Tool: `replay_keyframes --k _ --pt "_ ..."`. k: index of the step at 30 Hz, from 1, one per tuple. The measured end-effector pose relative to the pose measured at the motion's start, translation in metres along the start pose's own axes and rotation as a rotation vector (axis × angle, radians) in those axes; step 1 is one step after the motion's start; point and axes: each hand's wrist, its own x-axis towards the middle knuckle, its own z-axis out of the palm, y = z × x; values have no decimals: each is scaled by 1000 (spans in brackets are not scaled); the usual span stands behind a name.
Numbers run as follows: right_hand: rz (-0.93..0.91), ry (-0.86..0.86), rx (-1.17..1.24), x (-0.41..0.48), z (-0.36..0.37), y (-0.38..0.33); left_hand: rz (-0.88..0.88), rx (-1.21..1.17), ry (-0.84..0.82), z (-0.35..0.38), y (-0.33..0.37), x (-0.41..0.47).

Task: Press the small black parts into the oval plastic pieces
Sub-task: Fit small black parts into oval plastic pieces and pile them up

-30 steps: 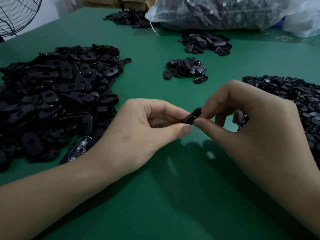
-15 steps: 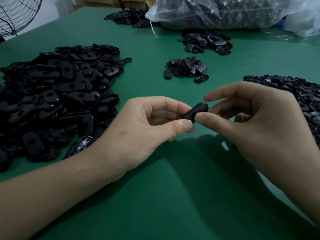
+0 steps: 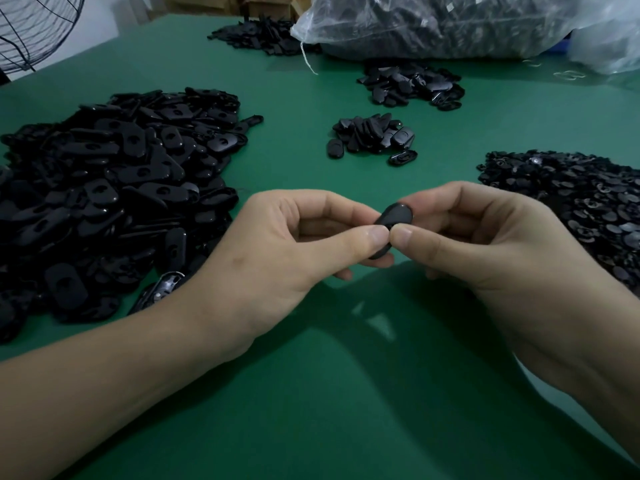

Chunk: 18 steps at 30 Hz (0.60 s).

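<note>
Now my left grip (image 3: 304, 237) and right grip (image 3: 485, 237) both pinch one oval (image 3: 394, 216) above the near worktop (image 3: 311, 393), thumbs nearly touching. I'd squeeze squarely over the small part, hidden from me, keeping the oval level.

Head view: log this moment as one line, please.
left hand: pinches oval piece | right hand: pinches same piece | height: above table | stock: oval pile left, small-parts pile right
</note>
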Motion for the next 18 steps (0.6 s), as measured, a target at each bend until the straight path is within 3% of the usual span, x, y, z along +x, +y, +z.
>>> replay_keyframes --k 7,18 --pt "114 -50 170 -1 2 5 132 7 97 3 -1 0" --pt "194 -166 361 -3 6 6 351 377 203 5 0 -5"
